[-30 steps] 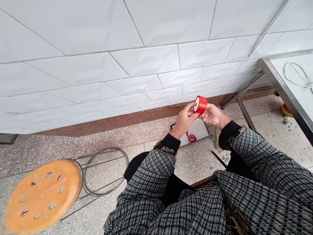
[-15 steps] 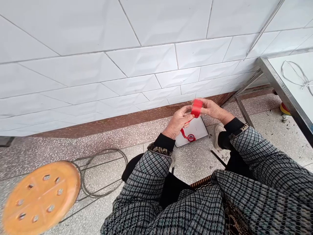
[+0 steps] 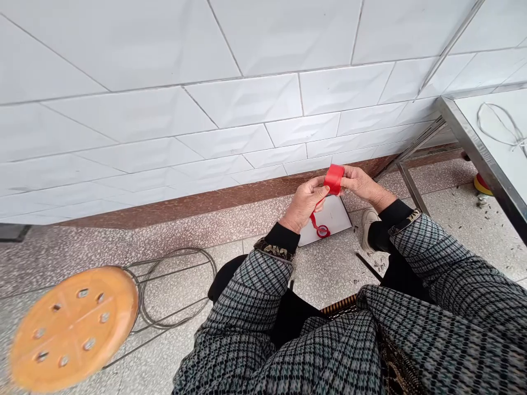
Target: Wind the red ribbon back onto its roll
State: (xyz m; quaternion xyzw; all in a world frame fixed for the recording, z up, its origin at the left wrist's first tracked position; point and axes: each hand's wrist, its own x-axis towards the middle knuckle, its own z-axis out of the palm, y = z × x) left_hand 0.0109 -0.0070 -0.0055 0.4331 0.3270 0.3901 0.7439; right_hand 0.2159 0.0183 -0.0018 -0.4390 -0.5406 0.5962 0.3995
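Note:
A red tape roll (image 3: 333,179) is held up between both hands above the floor, its red outer face toward me. My right hand (image 3: 362,185) wraps round its right side. The fingers of my left hand (image 3: 305,204) pinch at its left edge, where a loose red strip (image 3: 318,224) hangs down and curls into a loop. Under the hands a white board (image 3: 334,218) lies on the floor by the wall.
An orange round stool (image 3: 72,326) with a wire frame stands at the lower left. A steel-edged table (image 3: 486,159) with a wire loop (image 3: 500,125) on it is at the right. A white tiled wall (image 3: 230,104) runs close ahead. Debris lies on the floor.
The roll has turned from showing its white side face to showing its red outer face. Both hands have shifted slightly while keeping hold of it.

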